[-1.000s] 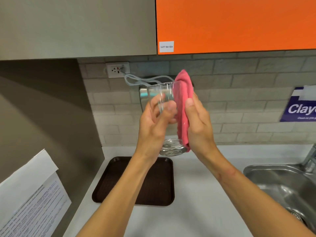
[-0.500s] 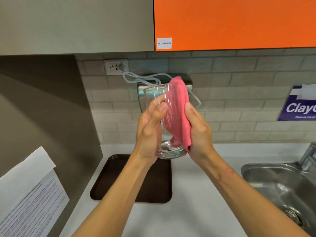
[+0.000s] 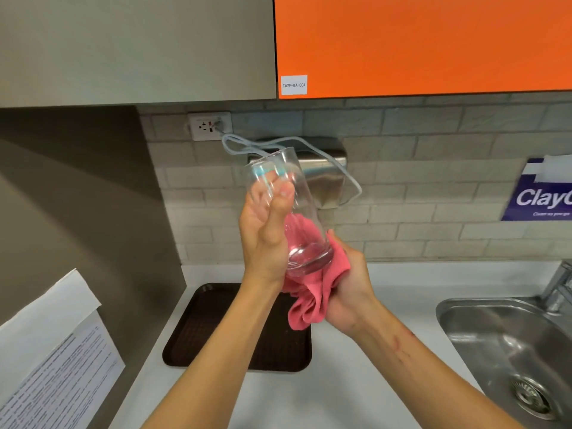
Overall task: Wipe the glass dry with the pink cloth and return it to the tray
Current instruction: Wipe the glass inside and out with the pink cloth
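A tall clear glass (image 3: 295,193) is held up in front of the tiled wall, mouth up and tilted slightly to the left. My left hand (image 3: 263,239) grips its side, thumb across the front. The pink cloth (image 3: 312,300) is bunched under and behind the glass's base, and my right hand (image 3: 349,289) holds it pressed against the base. Below the hands, a dark brown tray (image 3: 213,335) lies bare on the white counter.
A steel sink (image 3: 507,339) with a tap is at the right. A metal wall unit (image 3: 325,171) with a grey cable hangs behind the glass. Printed paper (image 3: 52,360) hangs on the left wall. Grey and orange cabinets are overhead.
The cloth has slid down from the glass's right side to its base, and my right hand dropped with it. The glass now tilts left in my left hand.
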### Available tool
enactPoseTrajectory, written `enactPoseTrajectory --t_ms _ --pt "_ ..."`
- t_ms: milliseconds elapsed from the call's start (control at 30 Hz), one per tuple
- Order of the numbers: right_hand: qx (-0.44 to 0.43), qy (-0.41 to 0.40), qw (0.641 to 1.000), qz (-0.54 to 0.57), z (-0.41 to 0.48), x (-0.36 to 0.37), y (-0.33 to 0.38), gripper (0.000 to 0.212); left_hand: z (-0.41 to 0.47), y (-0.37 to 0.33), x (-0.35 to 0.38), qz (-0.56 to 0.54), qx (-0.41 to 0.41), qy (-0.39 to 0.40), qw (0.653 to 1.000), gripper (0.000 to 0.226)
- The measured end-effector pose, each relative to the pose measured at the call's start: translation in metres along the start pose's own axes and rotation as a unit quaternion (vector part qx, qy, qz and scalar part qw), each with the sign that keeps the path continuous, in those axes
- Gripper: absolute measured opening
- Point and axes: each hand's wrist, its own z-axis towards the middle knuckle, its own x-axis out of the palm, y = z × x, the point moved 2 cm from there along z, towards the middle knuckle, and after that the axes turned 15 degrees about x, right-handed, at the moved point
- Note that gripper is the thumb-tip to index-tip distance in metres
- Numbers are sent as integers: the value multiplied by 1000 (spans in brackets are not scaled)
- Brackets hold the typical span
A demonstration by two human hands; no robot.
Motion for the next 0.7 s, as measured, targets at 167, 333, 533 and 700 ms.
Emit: enactPoseTrajectory --t_ms 167,333,533,700 --pt "-26 -63 996 -65 -13 2 -11 49 2 2 -5 51 85 -30 995 54" --pt "-246 -269 871 -329 -27 0 -19 38 9 -1 -11 38 96 -59 993 62" --pt "-489 -229 710 -452 -33 13 -7 22 1 1 -10 59 83 17 995 57" --pt "-474 -155 728 -471 -23 29 48 24 -10 9 -10 -13 5 66 998 73"
